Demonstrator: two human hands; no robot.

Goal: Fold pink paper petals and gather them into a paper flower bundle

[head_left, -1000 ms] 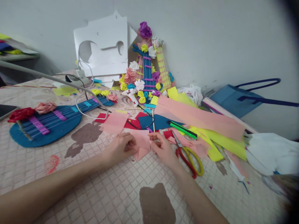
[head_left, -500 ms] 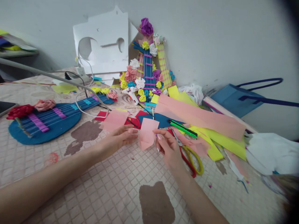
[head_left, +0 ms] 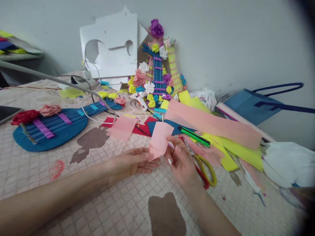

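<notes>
Over the middle of the table, my right hand [head_left: 183, 162] pinches the right edge of a small pink crepe paper piece [head_left: 161, 136]. Its lower edge is folded up. A bit of purple shows by those fingers, too small to make out. My left hand [head_left: 131, 164] lies at the paper's lower left corner, fingers stretched out and partly behind it; whether it grips the corner is unclear. Beyond the left hand rests a stack of pink paper squares [head_left: 123, 127]. Scissors [head_left: 206, 170] with yellow and red handles lie beside my right wrist, below a green utility knife [head_left: 194, 136].
A blue felt guitar [head_left: 56, 129] with paper flowers lies at left, a white cable across it. A glue gun [head_left: 139, 100] stands before flower-covered guitars [head_left: 157, 75]. Pink paper strips [head_left: 211, 123], yellow paper [head_left: 227, 160] and a blue bag [head_left: 253, 105] are at right.
My left hand has moved down and right to the paper's lower left corner. The pink piece has shifted slightly right and tilted in my right hand.
</notes>
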